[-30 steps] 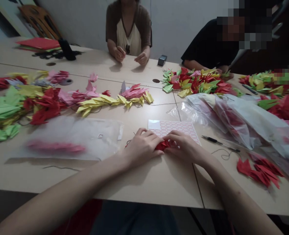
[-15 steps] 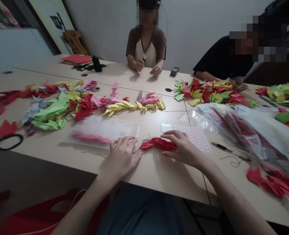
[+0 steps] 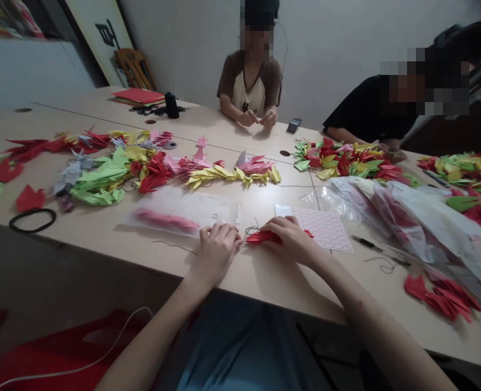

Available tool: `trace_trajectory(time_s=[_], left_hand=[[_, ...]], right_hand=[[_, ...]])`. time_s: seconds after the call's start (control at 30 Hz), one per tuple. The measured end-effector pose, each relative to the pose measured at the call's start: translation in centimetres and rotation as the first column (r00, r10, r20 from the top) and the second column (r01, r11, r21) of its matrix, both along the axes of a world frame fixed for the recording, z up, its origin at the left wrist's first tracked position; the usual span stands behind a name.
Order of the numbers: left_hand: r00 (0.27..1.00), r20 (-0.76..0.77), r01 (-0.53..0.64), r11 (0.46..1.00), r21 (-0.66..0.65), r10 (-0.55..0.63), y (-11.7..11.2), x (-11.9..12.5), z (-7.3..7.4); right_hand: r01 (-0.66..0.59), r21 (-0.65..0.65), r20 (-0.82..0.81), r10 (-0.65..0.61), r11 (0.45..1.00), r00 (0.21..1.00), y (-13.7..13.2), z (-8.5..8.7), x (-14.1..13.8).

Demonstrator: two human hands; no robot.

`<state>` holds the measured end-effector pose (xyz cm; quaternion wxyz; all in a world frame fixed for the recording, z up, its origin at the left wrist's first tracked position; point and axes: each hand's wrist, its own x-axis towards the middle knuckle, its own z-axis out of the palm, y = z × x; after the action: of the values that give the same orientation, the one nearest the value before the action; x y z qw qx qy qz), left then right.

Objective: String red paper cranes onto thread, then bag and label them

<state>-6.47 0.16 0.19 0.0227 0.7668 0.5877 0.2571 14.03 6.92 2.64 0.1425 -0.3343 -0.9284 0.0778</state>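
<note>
My right hand (image 3: 291, 239) lies curled over a string of red paper cranes (image 3: 260, 237) on the table (image 3: 265, 277), fingers closed on them. My left hand (image 3: 217, 248) rests just to the left, fingers bent and pinching a thin dark thread (image 3: 252, 229) that loops toward the cranes. A white sheet of small stickers (image 3: 326, 228) lies under and beyond my right hand. A clear plastic bag with pink cranes (image 3: 171, 220) sits left of my left hand.
Strings of yellow, pink, green and red cranes (image 3: 151, 165) cover the table's middle and left. Clear bags (image 3: 403, 209), a pen (image 3: 368, 244) and loose red cranes (image 3: 440, 293) lie right. A black band (image 3: 32, 220) lies left. Two people sit across, folding.
My hands parted, stretching the red crane string out on the table, then closed together again. The view lifted and swung left, showing more of the room.
</note>
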Motion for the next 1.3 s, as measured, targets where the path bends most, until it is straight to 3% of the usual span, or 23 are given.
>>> trace_trajectory(time_s=[0.23,0.37,0.47,0.57,0.67,1.03,1.3], left_hand=[[0.975,0.214,0.083,0.989,-0.124,-0.055,-1.1,-0.3,1.6],[0.942,0.288,0.193,0.980,-0.052,-0.171,-1.5,0.0,2.2],[0.919,0.210,0.337,0.941,0.024,-0.334,-1.1,1.1,1.9],[0.907,0.135,0.407,0.913,-0.037,-0.399,-0.6,2.2,1.1],[0.902,0.134,0.423,0.903,-0.080,-0.411,-0.3,2.6,0.7],[0.909,-0.005,0.417,0.908,0.032,-0.417,-1.0,1.2,0.8],[0.918,-0.095,0.387,0.922,0.008,-0.385,-1.6,-0.9,2.1]], right_hand=[[0.061,0.042,-0.090,-0.057,0.997,0.994,-2.0,-0.2,3.8],[0.100,0.035,-0.131,-0.094,0.994,0.987,-3.6,-0.1,5.4],[0.105,0.030,-0.151,-0.099,0.994,0.984,-4.4,-0.1,5.9],[0.130,0.030,-0.142,-0.124,0.991,0.982,-4.9,-0.3,6.2],[0.164,0.040,-0.138,-0.157,0.986,0.978,-5.2,-0.4,6.7],[0.201,0.092,-0.059,-0.196,0.975,0.979,-5.5,-0.9,7.8],[0.164,0.072,-0.031,-0.162,0.984,0.986,-5.6,-0.5,8.1]])
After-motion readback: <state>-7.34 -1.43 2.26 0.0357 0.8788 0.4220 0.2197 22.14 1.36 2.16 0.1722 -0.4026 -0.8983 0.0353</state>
